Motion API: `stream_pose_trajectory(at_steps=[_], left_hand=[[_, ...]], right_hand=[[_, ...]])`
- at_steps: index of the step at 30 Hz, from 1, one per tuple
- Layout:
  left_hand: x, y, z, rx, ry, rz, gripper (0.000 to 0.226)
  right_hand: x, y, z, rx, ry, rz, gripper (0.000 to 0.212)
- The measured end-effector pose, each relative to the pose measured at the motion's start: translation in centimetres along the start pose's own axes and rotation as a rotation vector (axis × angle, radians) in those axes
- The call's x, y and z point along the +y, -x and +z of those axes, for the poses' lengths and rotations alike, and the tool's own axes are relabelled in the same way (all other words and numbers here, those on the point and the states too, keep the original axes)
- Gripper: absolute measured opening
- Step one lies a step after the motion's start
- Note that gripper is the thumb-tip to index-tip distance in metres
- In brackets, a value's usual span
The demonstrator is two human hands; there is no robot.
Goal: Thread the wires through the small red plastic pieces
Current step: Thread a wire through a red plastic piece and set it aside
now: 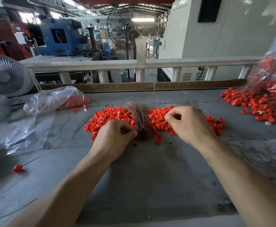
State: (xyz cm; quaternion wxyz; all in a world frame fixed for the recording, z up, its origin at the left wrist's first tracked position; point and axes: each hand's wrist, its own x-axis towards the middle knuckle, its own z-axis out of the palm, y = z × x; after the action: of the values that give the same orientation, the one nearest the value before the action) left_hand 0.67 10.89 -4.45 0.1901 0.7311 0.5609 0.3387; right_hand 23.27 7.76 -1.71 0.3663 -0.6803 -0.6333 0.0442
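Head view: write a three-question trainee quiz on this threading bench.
1. True or false: the wire bundle lies on the central pile of red pieces.
2. Which hand touches the near end of the bundle? A left hand B right hand
3. Fill in: the small fan stands at the far ____ of the table.
Key: 1 true; 2 A; 3 left.

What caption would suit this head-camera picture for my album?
Left hand at a wire bundle, right hand over a heap of red plastic pieces on a grey workbench.
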Motion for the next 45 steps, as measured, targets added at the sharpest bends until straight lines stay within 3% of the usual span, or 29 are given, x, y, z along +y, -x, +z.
stream_pose_trajectory(at_steps=[6, 11, 18, 21, 25, 28, 34, 39, 45], left_hand=[[0.4, 0.1, -0.5, 0.075, -0.057, 0.029, 0.021], [1.9, 1.1, -1.0, 0.179, -0.084, 0.21, 0.022], [2.6, 1.2, -1.1, 0.22, 0.112, 0.35, 0.024], [2.0, 0.8, -1.3, 0.21, 0.233, 0.241, 0.046], [0.9, -0.1, -1.8, 0.254, 0.09, 0.085, 0.025], [0.1, -0.5, -1.6, 0.176, -0.048, 0.029, 0.011], [-0.7, -0.5, -0.9, 0.11, -0.178, 0.053, 0.015], [-0.7, -0.6, -0.8, 0.098, -0.259, 0.043, 0.012], [-0.6, -0.6, -0.9, 0.093, -0.252, 0.025, 0.014]], right_hand=[[-1.4, 0.8, 1.2, -0.069, -0.07, -0.122, 0.006], [-2.2, 1.2, 1.9, -0.134, -0.25, -0.249, 0.021], [-2.8, 1.0, 2.1, -0.106, -0.416, -0.283, 0.003], [-2.5, 1.0, 1.5, -0.059, -0.496, -0.246, 0.007], [-3.0, 1.1, 0.4, 0.095, -0.783, -0.239, 0.009], [-3.6, 1.4, -0.2, 0.233, -0.878, -0.255, 0.012], [-4.0, 1.5, -1.2, 0.391, -0.977, -0.195, 0.015], [-3.8, 1.3, -0.7, 0.324, -0.975, -0.044, 0.014], [-3.9, 1.6, 0.7, 0.16, -0.905, -0.012, 0.018]])
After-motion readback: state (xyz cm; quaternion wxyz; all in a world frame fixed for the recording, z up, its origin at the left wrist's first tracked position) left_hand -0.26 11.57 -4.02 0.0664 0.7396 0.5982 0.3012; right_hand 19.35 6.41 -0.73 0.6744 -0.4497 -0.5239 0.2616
